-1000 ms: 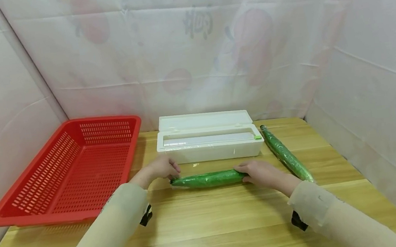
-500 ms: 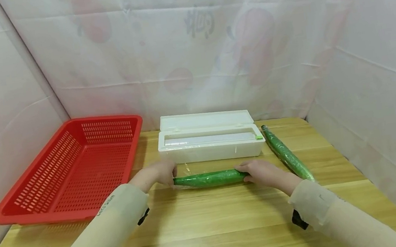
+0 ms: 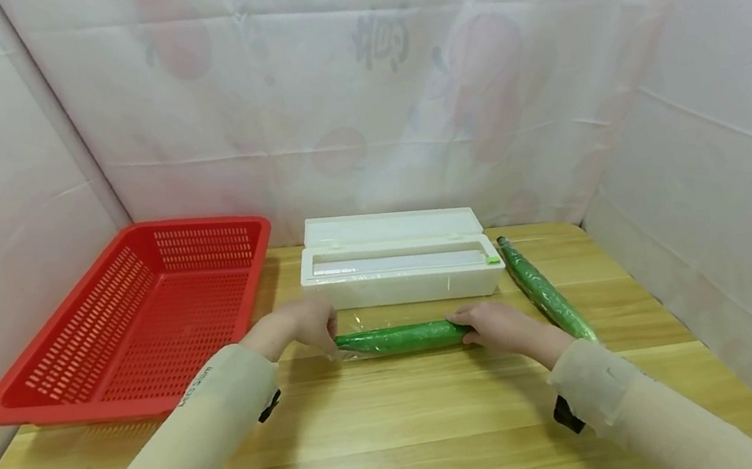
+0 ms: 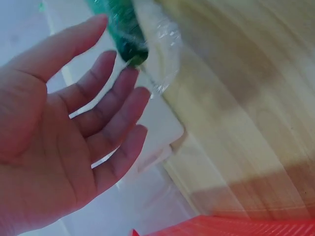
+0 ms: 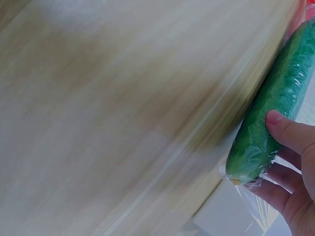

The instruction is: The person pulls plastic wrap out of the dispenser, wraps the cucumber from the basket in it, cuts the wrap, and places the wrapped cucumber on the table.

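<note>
A cucumber (image 3: pixel 404 338) in clear plastic film lies crosswise on the wooden table. My right hand (image 3: pixel 498 327) grips its right end, with the thumb on top and the fingers underneath in the right wrist view. At the other end is my left hand (image 4: pixel 74 113), fingers apart and loosely bent. Its fingertips are beside the dark tip of the cucumber (image 4: pixel 129 34); whether they touch it I cannot tell. Loose film (image 4: pixel 167 44) sticks out past that tip. Behind the cucumber stands a white cling film box (image 3: pixel 404 288) with its lid raised.
A second film-wrapped cucumber (image 3: pixel 546 291) lies slanted at the right, beside the box. On the left stands a red plastic basket (image 3: pixel 249 279) with slotted walls. White curtains (image 3: pixel 360 110) close off the back and both sides of the table (image 3: pixel 403 437).
My left hand has shifted slightly at the cucumber's left end, and more crinkled film shows there. The cucumber has moved a little to the right. The right hand keeps its grip.
</note>
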Motion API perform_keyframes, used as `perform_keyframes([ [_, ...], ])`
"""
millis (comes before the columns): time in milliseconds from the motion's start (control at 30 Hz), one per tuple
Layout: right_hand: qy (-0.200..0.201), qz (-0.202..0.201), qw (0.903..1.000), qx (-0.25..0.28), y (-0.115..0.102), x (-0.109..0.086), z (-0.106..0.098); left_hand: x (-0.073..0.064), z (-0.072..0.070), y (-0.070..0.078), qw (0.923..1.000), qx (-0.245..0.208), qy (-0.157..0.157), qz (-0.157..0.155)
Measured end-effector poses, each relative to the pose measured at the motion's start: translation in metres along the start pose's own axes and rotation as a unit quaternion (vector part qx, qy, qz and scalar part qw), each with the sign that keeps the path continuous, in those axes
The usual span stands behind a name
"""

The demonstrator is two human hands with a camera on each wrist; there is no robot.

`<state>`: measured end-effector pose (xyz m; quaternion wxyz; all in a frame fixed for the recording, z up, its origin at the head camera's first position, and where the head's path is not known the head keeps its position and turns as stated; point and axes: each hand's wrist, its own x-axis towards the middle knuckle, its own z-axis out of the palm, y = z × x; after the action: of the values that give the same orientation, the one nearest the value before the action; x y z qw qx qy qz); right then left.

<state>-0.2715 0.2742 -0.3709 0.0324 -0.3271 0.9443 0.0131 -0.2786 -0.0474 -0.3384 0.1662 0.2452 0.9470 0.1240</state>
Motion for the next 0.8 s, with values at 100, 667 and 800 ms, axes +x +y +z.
perform_keyframes([
  [100,-0.001,-0.005,1.0,-0.002,0.001,0.0,0.0,0.001,0.004,0.003,0.9998,0.02,0.0,0.004],
  [667,-0.001,-0.007,1.0,-0.004,-0.001,-0.001,-0.003,0.008,0.009,-0.001,0.9991,-0.007,0.016,0.04],
  [800,-0.002,-0.007,1.0,-0.004,-0.001,-0.001,-0.004,0.009,0.009,-0.005,0.9979,-0.038,0.03,0.043],
])
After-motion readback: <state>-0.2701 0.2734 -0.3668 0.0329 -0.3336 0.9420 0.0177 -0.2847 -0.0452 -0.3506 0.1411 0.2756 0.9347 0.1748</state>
